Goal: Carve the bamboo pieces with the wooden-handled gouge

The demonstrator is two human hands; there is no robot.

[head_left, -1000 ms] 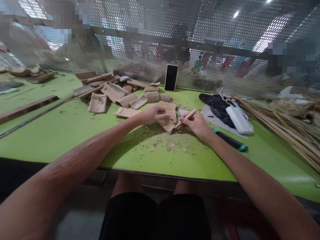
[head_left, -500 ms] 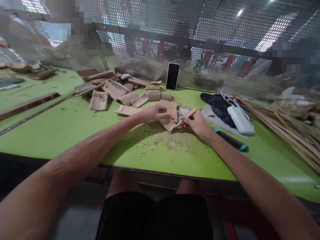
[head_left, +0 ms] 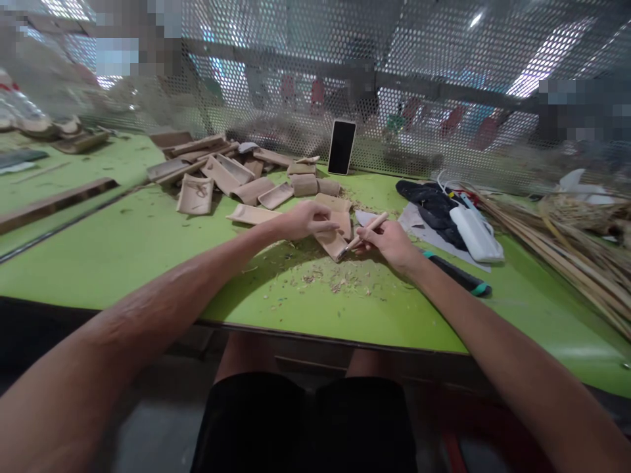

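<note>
Bamboo piece [head_left: 333, 247] sits near the centre of the frame, held at its far end by the left hand [head_left: 306, 222], fingers bent. The right hand [head_left: 386, 240] grips a wooden-handled tool [head_left: 373, 226], metal tip at the piece's near corner. Shavings [head_left: 339, 284] litter the green worktop [head_left: 365, 325] below; a dark-screened device [head_left: 342, 147] stands upper centre.

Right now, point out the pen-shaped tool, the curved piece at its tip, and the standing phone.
Pen-shaped tool [head_left: 378, 222]: head view, upper handle.
Curved piece [head_left: 331, 246]: head view, exposed upper face.
Standing phone [head_left: 342, 147]: head view, middle of dark screen.
</note>
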